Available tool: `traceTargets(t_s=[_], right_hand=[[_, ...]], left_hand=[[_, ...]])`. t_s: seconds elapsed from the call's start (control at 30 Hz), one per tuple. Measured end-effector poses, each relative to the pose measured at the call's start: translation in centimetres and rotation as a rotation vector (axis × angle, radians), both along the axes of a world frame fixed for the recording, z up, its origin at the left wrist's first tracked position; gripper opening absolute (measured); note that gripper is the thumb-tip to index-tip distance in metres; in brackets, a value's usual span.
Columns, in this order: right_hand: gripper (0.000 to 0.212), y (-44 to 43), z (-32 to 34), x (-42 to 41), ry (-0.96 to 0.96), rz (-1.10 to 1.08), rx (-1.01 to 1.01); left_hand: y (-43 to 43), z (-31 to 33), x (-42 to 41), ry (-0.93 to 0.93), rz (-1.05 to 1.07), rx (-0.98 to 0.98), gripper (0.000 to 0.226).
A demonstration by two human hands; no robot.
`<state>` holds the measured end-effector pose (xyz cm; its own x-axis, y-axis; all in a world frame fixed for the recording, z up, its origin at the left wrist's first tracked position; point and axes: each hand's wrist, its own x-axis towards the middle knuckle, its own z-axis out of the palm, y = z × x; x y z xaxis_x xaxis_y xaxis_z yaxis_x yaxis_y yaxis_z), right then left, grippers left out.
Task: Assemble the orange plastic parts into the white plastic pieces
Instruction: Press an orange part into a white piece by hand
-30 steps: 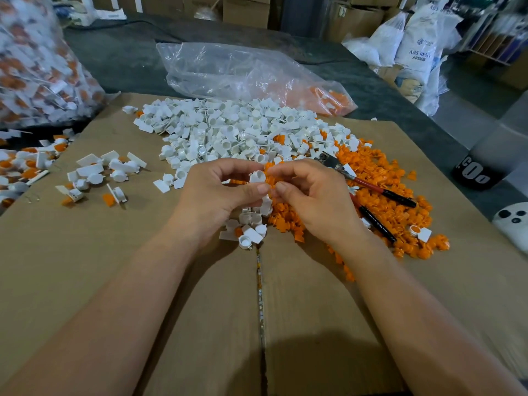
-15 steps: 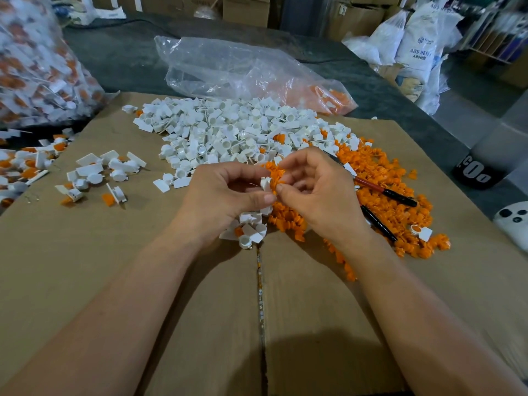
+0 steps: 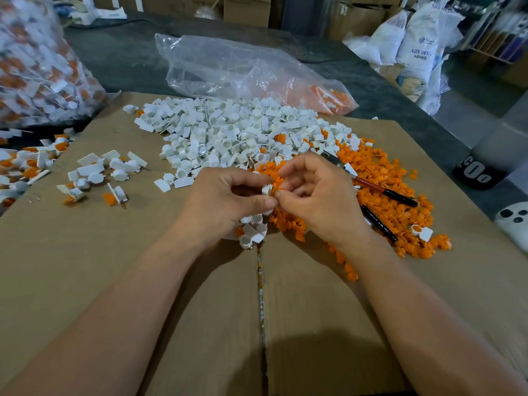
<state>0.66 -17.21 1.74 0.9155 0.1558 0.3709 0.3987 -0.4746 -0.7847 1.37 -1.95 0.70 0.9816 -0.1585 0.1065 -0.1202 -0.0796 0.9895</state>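
Note:
My left hand [image 3: 225,201] pinches a small white plastic piece [image 3: 267,190] between thumb and fingers at the middle of the cardboard. My right hand [image 3: 317,195] pinches an orange plastic part [image 3: 277,186] right against that white piece. Behind my hands lies a big heap of white pieces [image 3: 234,132]. A heap of orange parts [image 3: 385,192] spreads to the right. A few white pieces [image 3: 253,232] lie just under my left hand.
Pliers with red and black handles [image 3: 383,190] lie on the orange heap. A small group of white pieces [image 3: 100,172] sits at the left, a full clear bag [image 3: 34,67] at far left, a near-flat plastic bag [image 3: 243,70] behind. A white controller [image 3: 514,221] lies at right.
My hands have drawn closer together. The orange part in my right hand now sits against the white piece in my left hand.

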Motion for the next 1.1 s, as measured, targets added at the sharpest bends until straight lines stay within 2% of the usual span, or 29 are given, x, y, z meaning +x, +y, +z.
traceTargets(t_s=[0.13, 0.4, 0.5, 0.63, 0.8, 0.93, 1.1], right_hand=[[0.036, -0.09, 0.08, -0.13, -0.002, 0.007, -0.109], [0.037, 0.0, 0.43, -0.53, -0.006, 0.027, -0.181], [0.038, -0.12, 0.49, -0.33, 0.039, 0.015, -0.117], [0.034, -0.44, 0.39, 0.15, 0.171, 0.004, 0.074], [0.04, -0.03, 0.27, -0.27, 0.027, 0.004, -0.054], [0.036, -0.09, 0.24, -0.08, 0.098, -0.015, 0.04], [0.026, -0.11, 0.27, -0.22, 0.063, 0.064, 0.112]], left_hand=[[0.06, -0.07, -0.15, 0.025, -0.06, 0.04, 0.027], [0.23, -0.17, -0.23, 0.039, -0.073, 0.054, 0.028], [0.21, -0.22, -0.19, 0.01, -0.071, 0.043, 0.027], [0.0, -0.28, -0.28, -0.021, -0.051, 0.009, 0.03], [0.25, -0.24, -0.28, 0.031, -0.059, 0.013, 0.031], [0.32, -0.21, -0.34, 0.038, -0.076, 0.002, 0.03], [0.3, -0.24, -0.16, 0.131, -0.087, -0.234, 0.018]])
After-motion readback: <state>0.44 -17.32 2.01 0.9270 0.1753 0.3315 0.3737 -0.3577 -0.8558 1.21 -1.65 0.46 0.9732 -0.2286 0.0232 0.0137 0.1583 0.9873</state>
